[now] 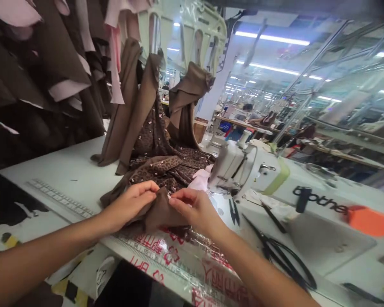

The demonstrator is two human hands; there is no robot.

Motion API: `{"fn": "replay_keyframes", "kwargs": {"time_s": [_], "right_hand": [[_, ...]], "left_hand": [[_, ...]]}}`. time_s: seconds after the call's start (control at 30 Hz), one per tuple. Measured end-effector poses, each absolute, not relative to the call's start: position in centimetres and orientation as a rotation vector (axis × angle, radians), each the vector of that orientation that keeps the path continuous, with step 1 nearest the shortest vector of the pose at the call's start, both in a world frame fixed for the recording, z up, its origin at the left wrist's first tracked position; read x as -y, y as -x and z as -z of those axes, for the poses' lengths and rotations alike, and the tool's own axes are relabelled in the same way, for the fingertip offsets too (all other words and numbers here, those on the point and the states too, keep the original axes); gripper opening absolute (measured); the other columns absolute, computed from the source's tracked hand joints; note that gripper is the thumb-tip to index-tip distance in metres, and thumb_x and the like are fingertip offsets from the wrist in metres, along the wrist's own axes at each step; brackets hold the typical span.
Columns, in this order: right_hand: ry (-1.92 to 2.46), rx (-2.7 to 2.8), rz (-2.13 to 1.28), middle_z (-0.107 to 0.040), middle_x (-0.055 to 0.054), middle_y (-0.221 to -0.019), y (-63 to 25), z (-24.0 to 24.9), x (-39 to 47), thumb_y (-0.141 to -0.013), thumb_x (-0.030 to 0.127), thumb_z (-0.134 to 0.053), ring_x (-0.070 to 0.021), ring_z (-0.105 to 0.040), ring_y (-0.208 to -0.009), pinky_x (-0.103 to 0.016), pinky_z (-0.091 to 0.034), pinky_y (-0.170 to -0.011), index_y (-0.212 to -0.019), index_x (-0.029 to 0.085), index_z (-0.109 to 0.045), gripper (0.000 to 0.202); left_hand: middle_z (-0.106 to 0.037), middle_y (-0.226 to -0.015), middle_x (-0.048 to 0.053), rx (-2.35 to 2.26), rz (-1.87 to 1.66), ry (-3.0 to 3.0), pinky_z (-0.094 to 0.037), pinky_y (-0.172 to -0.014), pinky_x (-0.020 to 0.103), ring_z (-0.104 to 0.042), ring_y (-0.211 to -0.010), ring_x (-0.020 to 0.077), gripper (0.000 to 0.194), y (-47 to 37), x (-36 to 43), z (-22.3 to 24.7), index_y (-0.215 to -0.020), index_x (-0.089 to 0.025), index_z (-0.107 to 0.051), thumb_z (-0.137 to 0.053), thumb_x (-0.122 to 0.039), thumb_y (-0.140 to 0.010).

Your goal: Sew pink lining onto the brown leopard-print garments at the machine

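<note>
My left hand (132,204) pinches the edge of a brown fabric piece (161,213) between thumb and fingers. Just to the right, my right hand (193,209) is closed on the same brown fabric, with a small white bit showing at its fingertips. Behind both hands lies a heap of leopard-print cloth (160,168), bunched up on the table. A pink fabric scrap (200,178) sits between this heap and the white sewing machine (243,166), whose needle area is right of my hands.
Black scissors (280,251) and small thread snips (234,212) lie on the machine table. Brown pieces (128,106) hang over a pale frame (192,25) behind. More brown and pink cloth (60,64) hangs at left. A printed ruler (57,198) runs along the table.
</note>
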State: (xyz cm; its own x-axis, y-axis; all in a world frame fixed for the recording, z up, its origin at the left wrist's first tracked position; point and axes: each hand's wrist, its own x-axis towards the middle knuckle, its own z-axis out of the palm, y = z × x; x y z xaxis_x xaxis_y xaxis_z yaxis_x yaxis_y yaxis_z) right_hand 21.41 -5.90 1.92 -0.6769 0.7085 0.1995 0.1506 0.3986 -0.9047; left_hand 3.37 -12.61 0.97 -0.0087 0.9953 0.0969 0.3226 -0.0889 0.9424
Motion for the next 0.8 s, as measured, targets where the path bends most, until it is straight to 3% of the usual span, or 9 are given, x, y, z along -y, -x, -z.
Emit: {"fn": "replay_keyframes", "kwargs": {"time_s": [0.13,0.27,0.4,0.5,0.63,0.73,0.8], "right_hand": [[0.79,2.056,-1.213,-0.057,0.001,-0.066,-20.6,-1.6,6.6,-0.083,0.031,-0.054,-0.0108,-0.049,-0.061,-0.022,-0.036,-0.055,-0.076,0.015,-0.06,0.019],[0.777,2.051,-1.218,-0.053,0.002,-0.067,-20.5,-1.1,7.0,-0.083,0.037,-0.055,-0.0107,-0.045,-0.06,-0.022,-0.035,-0.053,-0.081,0.016,-0.056,0.021],[0.786,2.239,-0.955,-0.045,0.005,-0.06,-20.5,-1.0,7.9,-0.088,0.029,-0.049,-0.0098,-0.041,-0.055,-0.021,-0.034,-0.05,-0.074,0.018,-0.051,0.018],[0.547,2.572,-0.769,-0.052,0.005,-0.061,-20.7,-0.7,8.8,-0.094,0.031,-0.041,-0.0096,-0.046,-0.051,-0.021,-0.037,-0.045,-0.085,0.021,-0.056,0.02],[0.301,2.773,-0.592,-0.063,0.005,-0.069,-20.3,0.3,7.8,-0.087,0.043,-0.056,-0.0129,-0.056,-0.053,-0.025,-0.044,-0.045,-0.094,0.033,-0.064,0.015],[0.256,2.798,-0.418,-0.065,0.009,-0.068,-19.9,0.7,4.5,-0.081,0.043,-0.061,-0.0142,-0.059,-0.052,-0.024,-0.044,-0.041,-0.089,0.043,-0.065,0.009],[0.233,2.794,-0.272,-0.067,0.009,-0.069,-20.2,0.5,1.7,-0.08,0.041,-0.06,-0.0145,-0.06,-0.052,-0.023,-0.044,-0.041,-0.091,0.047,-0.065,0.013]], "left_hand": [[-0.062,-0.081,0.002,-1.469,-1.161,-1.842,-0.043,-0.072,0.028,-0.056,-0.079,0.0169,0.017,-2.9,12.0,-1.9,-0.082,-0.016,-0.059,-0.054,-0.032,-0.075],[-0.06,-0.07,0.0,-1.477,-1.088,-1.892,-0.04,-0.064,0.025,-0.053,-0.069,0.0153,0.028,-2.4,10.9,-1.6,-0.072,-0.016,-0.06,-0.048,-0.038,-0.084],[-0.06,-0.067,0.0,-1.42,-0.972,-1.897,-0.04,-0.059,0.023,-0.055,-0.066,0.0148,0.038,-1.2,9.8,-1.9,-0.069,-0.015,-0.06,-0.041,-0.042,-0.088],[-0.066,-0.078,0.0,-1.537,-0.912,-2.141,-0.043,-0.069,0.024,-0.06,-0.075,0.0151,0.031,-1.0,6.9,-3.4,-0.08,-0.016,-0.065,-0.042,-0.033,-0.09],[-0.068,-0.091,0.004,-1.574,-0.738,-2.38,-0.045,-0.085,0.029,-0.062,-0.089,0.0164,0.019,-3.5,-1.9,-5.2,-0.088,-0.013,-0.067,-0.049,-0.018,-0.09],[-0.064,-0.103,0.008,-1.606,-0.56,-2.446,-0.047,-0.091,0.041,-0.06,-0.099,0.0198,0.018,-7.0,-9.8,-5.2,-0.096,-0.011,-0.063,-0.057,-0.027,-0.09],[-0.062,-0.107,0.008,-1.621,-0.45,-2.453,-0.049,-0.088,0.043,-0.06,-0.099,0.0204,0.025,-9.6,-14.0,-4.6,-0.103,-0.011,-0.061,-0.057,-0.032,-0.09]]}}
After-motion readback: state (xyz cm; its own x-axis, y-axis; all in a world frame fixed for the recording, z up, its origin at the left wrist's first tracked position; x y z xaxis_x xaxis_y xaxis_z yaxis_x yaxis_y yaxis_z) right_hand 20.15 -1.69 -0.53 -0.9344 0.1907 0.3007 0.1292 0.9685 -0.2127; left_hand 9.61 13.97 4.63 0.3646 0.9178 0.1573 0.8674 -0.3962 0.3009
